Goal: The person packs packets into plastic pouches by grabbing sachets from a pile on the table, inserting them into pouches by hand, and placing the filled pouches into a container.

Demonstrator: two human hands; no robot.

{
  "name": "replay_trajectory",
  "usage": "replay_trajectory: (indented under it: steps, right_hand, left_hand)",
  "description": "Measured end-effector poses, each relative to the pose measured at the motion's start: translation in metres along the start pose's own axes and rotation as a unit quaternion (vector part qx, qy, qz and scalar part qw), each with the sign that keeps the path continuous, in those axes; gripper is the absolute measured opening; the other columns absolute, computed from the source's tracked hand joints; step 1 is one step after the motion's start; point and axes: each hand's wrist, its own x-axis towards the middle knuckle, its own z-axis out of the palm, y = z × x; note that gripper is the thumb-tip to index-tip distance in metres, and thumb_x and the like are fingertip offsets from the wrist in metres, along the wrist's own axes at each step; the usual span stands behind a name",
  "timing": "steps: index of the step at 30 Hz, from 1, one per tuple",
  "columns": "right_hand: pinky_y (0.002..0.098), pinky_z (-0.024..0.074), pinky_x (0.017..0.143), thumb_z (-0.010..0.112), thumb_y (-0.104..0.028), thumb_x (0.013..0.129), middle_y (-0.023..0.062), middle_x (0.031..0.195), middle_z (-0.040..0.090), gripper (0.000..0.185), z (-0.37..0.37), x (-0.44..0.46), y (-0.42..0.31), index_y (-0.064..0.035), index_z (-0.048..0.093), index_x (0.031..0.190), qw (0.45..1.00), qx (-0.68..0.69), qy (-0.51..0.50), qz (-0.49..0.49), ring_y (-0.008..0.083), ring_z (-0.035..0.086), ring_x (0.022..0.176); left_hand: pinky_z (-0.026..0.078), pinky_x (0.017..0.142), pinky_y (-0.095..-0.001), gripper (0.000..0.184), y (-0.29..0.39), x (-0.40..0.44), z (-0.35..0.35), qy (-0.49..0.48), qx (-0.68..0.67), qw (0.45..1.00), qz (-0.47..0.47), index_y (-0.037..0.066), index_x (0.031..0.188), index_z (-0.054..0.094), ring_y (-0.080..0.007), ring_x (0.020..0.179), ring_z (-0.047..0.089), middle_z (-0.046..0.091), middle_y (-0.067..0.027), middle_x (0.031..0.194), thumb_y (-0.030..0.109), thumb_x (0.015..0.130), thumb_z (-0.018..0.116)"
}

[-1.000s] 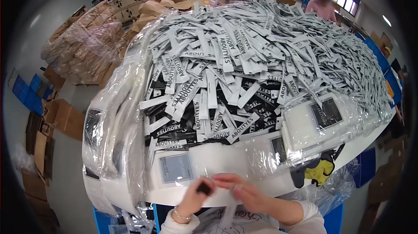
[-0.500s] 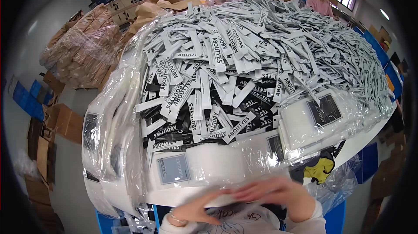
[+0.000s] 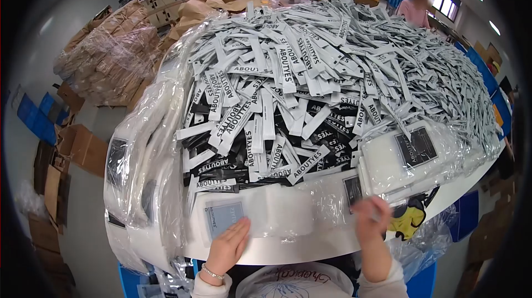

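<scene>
My left hand (image 3: 229, 244), with a bracelet at the wrist, lies with fingers stretched out on the edge of a frosted plastic bag (image 3: 271, 209) that has a grey printed label. My right hand (image 3: 372, 221) is raised by the front of a stack of clear-wrapped bags (image 3: 382, 157) with a black label. Motion smears its fingers, so I cannot make out whether they hold anything. Behind the bags rises a big heap of white stick sachets (image 3: 285, 68) printed ABOUTYES. Black stick sachets (image 3: 332, 118) show among them toward the front.
Long stacks of plastic-wrapped bags (image 3: 149, 159) line the left side of the white table (image 3: 277, 248). A yellow and black cloth item (image 3: 409, 220) lies at the right front. Wrapped brown bundles (image 3: 111, 54) stand at the left. Another person (image 3: 414, 7) sits at the far right.
My hands were close together in front of my body. They have moved apart and forward, the left onto the labelled bag, the right toward the wrapped stack. The view has shifted slightly.
</scene>
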Motion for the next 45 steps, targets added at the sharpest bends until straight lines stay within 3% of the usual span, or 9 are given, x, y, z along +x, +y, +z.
replay_trajectory:
  steps: [1,10,15,18,20,22,27,36,45]
  right_hand:
    - [0.0234,0.0438,0.052,0.059,0.007,0.072,0.0084,0.065,0.056,0.026,0.012,0.005,-0.002,-0.0016,0.052,0.096,0.987,-0.059,-0.080,0.126,0.0150,0.053,0.053]
    - [0.0247,0.0376,0.045,0.061,-0.001,0.072,0.0070,0.060,0.052,0.009,0.019,-0.010,-0.001,-0.0021,0.053,0.074,0.989,-0.071,-0.123,0.051,0.0154,0.047,0.045]
    - [0.0236,0.0287,0.041,0.042,-0.016,0.089,-0.0024,0.048,0.040,0.034,0.031,-0.030,-0.031,-0.0064,0.042,0.057,0.892,0.083,-0.175,0.409,0.0073,0.038,0.043]
    - [0.0240,0.0342,0.046,0.056,-0.020,0.084,0.0011,0.062,0.054,0.026,0.034,-0.042,-0.044,-0.0019,0.052,0.066,0.797,0.207,-0.182,0.538,0.0071,0.047,0.055]
    - [0.0300,0.0432,0.069,0.063,-0.021,0.078,0.0117,0.096,0.056,0.028,0.040,-0.033,-0.064,-0.0001,0.055,0.095,0.911,0.022,-0.247,0.330,0.0163,0.053,0.084]
    - [0.0291,0.0432,0.072,0.069,-0.026,0.073,0.0117,0.098,0.053,0.047,0.040,-0.042,-0.060,-0.0016,0.051,0.108,0.843,0.093,-0.318,0.423,0.0183,0.052,0.087]
    - [0.0350,0.0400,0.053,0.064,-0.022,0.076,0.0150,0.072,0.057,0.028,0.033,-0.028,-0.080,-0.0007,0.056,0.093,0.851,0.061,-0.433,0.290,0.0274,0.053,0.060]
    - [0.0309,0.0374,0.050,0.069,-0.017,0.070,0.0138,0.061,0.052,0.021,0.026,-0.043,-0.067,-0.0013,0.055,0.075,0.848,0.132,-0.433,0.276,0.0167,0.047,0.054]
    - [0.0339,0.0368,0.049,0.064,-0.022,0.076,0.0070,0.058,0.048,0.024,0.027,-0.038,-0.062,-0.0031,0.051,0.067,0.879,0.250,-0.295,0.281,0.0186,0.047,0.053]
  left_hand:
    - [0.046,0.082,-0.0346,0.030,0.001,-0.002,-0.002,0.020,0.001,1.000,0.001,0.002,0.105,0.057,-0.0270,0.098,0.056,0.058,-0.0143,0.105,0.006,0.075,0.059]
    - [0.048,0.072,-0.0318,0.019,0.033,0.007,0.001,0.179,-0.073,0.981,-0.004,0.002,0.086,0.064,-0.0257,0.080,0.060,0.064,-0.0096,0.088,0.000,0.066,0.065]
    - [0.047,0.068,-0.0290,0.023,0.052,0.002,0.031,0.174,-0.042,0.983,0.040,0.003,0.085,0.064,-0.0203,0.078,0.060,0.063,-0.0075,0.088,-0.001,0.063,0.068]
    - [0.045,0.069,-0.0369,0.013,0.073,0.002,0.030,0.148,-0.096,0.981,0.085,-0.001,0.085,0.061,-0.0310,0.080,0.057,0.060,-0.0130,0.088,0.005,0.074,0.062]
    - [0.044,0.066,-0.0382,0.010,0.071,0.005,0.036,0.157,-0.072,0.972,0.162,0.000,0.081,0.060,-0.0303,0.076,0.056,0.059,-0.0112,0.085,0.002,0.072,0.063]
    - [0.044,0.066,-0.0383,0.009,0.061,0.001,0.044,0.136,-0.059,0.966,0.213,0.000,0.082,0.060,-0.0301,0.077,0.056,0.059,-0.0114,0.087,0.002,0.073,0.062]
    - [0.025,0.098,-0.0468,0.106,0.066,0.016,0.026,0.047,0.071,0.994,0.066,-0.003,0.128,0.025,-0.0389,0.119,0.029,0.031,-0.0274,0.127,0.038,0.047,0.079]
    - [0.035,0.089,-0.0418,0.078,0.064,0.012,0.024,-0.097,-0.202,0.968,0.110,0.002,0.125,0.036,-0.0376,0.104,0.043,0.046,-0.0161,0.116,0.012,0.056,0.071]
    - [0.033,0.089,-0.0436,0.084,0.057,0.005,0.017,-0.034,-0.147,0.987,0.062,0.003,0.130,0.030,-0.0386,0.106,0.040,0.043,-0.0186,0.118,0.015,0.058,0.072]
